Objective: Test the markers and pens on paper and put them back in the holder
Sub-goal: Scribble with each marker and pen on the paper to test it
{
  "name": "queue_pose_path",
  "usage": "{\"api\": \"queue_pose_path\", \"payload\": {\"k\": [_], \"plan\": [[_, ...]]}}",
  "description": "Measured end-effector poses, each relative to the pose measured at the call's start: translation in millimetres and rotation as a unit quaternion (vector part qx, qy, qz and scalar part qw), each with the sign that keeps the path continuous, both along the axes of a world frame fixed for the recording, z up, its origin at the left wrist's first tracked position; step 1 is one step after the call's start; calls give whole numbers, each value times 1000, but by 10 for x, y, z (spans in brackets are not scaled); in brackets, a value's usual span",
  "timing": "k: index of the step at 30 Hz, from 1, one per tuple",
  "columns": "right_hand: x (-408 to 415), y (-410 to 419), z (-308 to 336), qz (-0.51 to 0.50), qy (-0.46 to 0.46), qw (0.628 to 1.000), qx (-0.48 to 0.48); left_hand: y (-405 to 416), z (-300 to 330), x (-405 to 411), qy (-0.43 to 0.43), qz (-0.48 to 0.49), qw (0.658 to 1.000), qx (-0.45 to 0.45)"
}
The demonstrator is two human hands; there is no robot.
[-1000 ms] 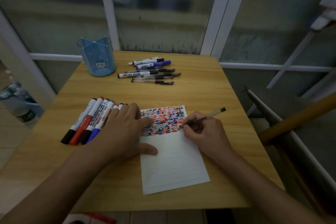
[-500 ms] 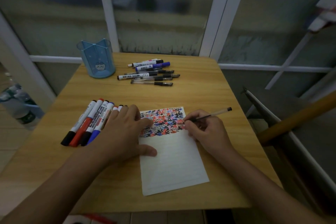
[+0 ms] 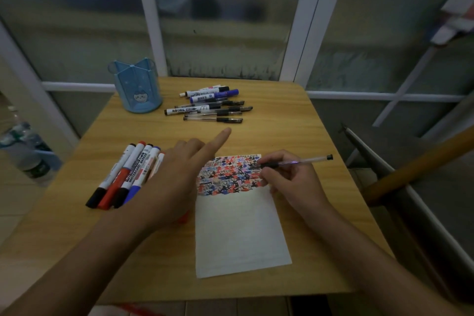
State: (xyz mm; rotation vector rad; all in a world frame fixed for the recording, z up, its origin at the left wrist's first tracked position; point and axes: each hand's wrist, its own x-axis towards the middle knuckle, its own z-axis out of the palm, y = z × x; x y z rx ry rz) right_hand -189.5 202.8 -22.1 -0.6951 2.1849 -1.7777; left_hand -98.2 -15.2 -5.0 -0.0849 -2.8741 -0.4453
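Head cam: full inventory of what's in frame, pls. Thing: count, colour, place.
Table: one, light wood, centre.
Holder: one, blue, far left corner of table.
Far pile of pens and markers: about seven, black and blue caps, right of holder.
Whiteboard markers: at least five, black, red, blue caps, near left.
Paper: one, white, top scribbled red, blue, black.
Water bottles: floor, left.
Left hand: raised, index extended.
Right hand: grips clear pen.
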Motion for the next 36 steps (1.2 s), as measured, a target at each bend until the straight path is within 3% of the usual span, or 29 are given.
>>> {"api": "queue_pose_path", "payload": {"k": [6,10,18,36], "plan": [[43,-8,71,35,-34,998,-32,51,105,68,109,10,984,138],[89,-34,128,62,-79,992,-75,43,124,75,102,1,976,194],[129,-121,174,66,-116,984,-118,139,93,81,94,-37,976,194],[147,-177,198,87,-27,993,-69,223,144,125,66,-6,992,107]]}}
